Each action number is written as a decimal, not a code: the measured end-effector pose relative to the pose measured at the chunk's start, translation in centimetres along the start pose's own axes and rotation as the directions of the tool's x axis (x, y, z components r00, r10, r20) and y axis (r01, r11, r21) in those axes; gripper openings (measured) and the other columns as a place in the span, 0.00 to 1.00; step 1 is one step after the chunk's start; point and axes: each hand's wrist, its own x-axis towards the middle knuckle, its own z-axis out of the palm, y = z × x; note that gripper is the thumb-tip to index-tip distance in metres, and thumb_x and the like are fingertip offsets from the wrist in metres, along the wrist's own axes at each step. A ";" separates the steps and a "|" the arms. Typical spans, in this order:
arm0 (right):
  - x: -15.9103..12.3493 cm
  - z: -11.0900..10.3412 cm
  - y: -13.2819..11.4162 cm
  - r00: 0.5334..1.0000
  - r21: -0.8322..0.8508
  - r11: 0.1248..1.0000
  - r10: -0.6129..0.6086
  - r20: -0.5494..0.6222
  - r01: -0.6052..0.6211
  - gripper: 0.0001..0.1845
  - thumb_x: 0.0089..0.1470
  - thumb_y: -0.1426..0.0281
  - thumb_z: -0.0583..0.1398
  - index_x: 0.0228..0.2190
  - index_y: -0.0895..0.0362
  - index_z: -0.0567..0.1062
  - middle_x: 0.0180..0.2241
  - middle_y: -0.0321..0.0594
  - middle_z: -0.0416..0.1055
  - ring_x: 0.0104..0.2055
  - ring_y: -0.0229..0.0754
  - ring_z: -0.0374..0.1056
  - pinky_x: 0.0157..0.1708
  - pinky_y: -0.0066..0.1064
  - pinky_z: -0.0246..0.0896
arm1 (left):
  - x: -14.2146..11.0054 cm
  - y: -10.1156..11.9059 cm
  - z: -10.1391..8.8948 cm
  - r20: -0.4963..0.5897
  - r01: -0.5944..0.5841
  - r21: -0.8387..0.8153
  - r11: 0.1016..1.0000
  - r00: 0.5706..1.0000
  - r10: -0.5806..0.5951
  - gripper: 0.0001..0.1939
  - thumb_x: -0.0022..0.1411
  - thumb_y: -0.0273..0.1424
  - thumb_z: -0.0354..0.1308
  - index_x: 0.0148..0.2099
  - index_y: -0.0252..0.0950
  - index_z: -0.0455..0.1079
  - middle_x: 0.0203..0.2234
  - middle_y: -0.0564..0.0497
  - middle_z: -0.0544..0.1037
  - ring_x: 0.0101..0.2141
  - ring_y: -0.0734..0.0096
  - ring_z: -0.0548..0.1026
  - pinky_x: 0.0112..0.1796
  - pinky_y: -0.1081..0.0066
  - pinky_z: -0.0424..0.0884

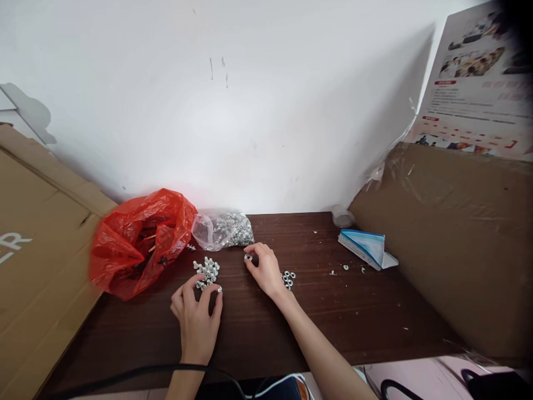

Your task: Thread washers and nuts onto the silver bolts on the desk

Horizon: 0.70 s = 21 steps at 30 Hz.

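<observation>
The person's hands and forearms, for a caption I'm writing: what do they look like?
The bare, ungloved left hand and right hand show no rings; both bare forearms show no sleeves or bracelets. A thin black cable crosses before the left wrist.

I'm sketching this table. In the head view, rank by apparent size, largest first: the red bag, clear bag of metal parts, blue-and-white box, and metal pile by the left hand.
1. Red bag
2. Clear bag and blue-and-white box: too alike to rank
3. Metal pile, partly hidden by the left hand
</observation>
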 end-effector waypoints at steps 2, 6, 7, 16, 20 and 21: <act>-0.1 0.0 0.1 1.000 -0.020 1.000 -0.011 0.005 0.011 0.10 0.50 0.79 0.57 0.36 0.56 0.72 0.36 0.40 0.72 0.40 0.46 0.66 0.43 0.39 0.60 | -0.1 0.1 -0.1 -0.002 -0.062 -0.059 0.996 0.998 0.062 0.04 0.59 0.28 0.58 0.36 0.39 0.74 0.44 0.43 0.70 0.43 0.53 0.63 0.41 0.56 0.62; -0.3 0.2 0.6 1.000 -0.010 1.000 -0.017 0.000 0.017 0.10 0.52 0.77 0.58 0.37 0.57 0.73 0.38 0.41 0.73 0.40 0.46 0.67 0.43 0.39 0.62 | -0.1 0.8 0.0 0.081 -0.147 -0.230 0.962 0.982 0.170 0.04 0.60 0.25 0.56 0.38 0.38 0.71 0.39 0.46 0.72 0.41 0.60 0.65 0.41 0.60 0.63; -0.4 0.2 0.8 1.000 0.006 1.000 -0.023 -0.009 0.024 0.09 0.52 0.77 0.58 0.37 0.56 0.73 0.39 0.42 0.73 0.41 0.46 0.68 0.44 0.39 0.62 | -0.1 1.0 0.1 0.108 -0.148 -0.273 0.950 0.977 0.184 0.04 0.61 0.25 0.55 0.38 0.37 0.70 0.38 0.47 0.72 0.40 0.61 0.66 0.41 0.61 0.63; -0.9 0.0 1.6 0.996 0.028 0.996 -0.081 -0.026 0.082 0.08 0.54 0.76 0.59 0.34 0.56 0.77 0.40 0.43 0.73 0.44 0.45 0.69 0.47 0.37 0.65 | 2.0 2.7 2.9 0.247 -0.094 -0.380 0.920 0.948 0.199 0.06 0.64 0.25 0.49 0.36 0.36 0.67 0.32 0.49 0.71 0.36 0.65 0.68 0.39 0.64 0.66; -1.1 -0.3 1.6 0.995 0.032 0.995 -0.094 -0.033 0.095 0.11 0.55 0.78 0.57 0.34 0.55 0.79 0.40 0.42 0.75 0.43 0.44 0.71 0.46 0.37 0.67 | 3.3 2.6 4.3 0.265 -0.084 -0.411 0.908 0.942 0.208 0.07 0.64 0.25 0.48 0.36 0.36 0.67 0.30 0.50 0.71 0.35 0.65 0.68 0.37 0.64 0.66; -1.1 -0.3 1.6 0.994 0.029 0.994 -0.100 -0.032 0.101 0.12 0.55 0.78 0.57 0.34 0.55 0.79 0.40 0.42 0.75 0.43 0.44 0.71 0.46 0.37 0.67 | 3.6 2.6 4.5 0.271 -0.077 -0.419 0.905 0.940 0.206 0.07 0.64 0.25 0.49 0.36 0.36 0.67 0.30 0.50 0.72 0.34 0.65 0.68 0.37 0.65 0.66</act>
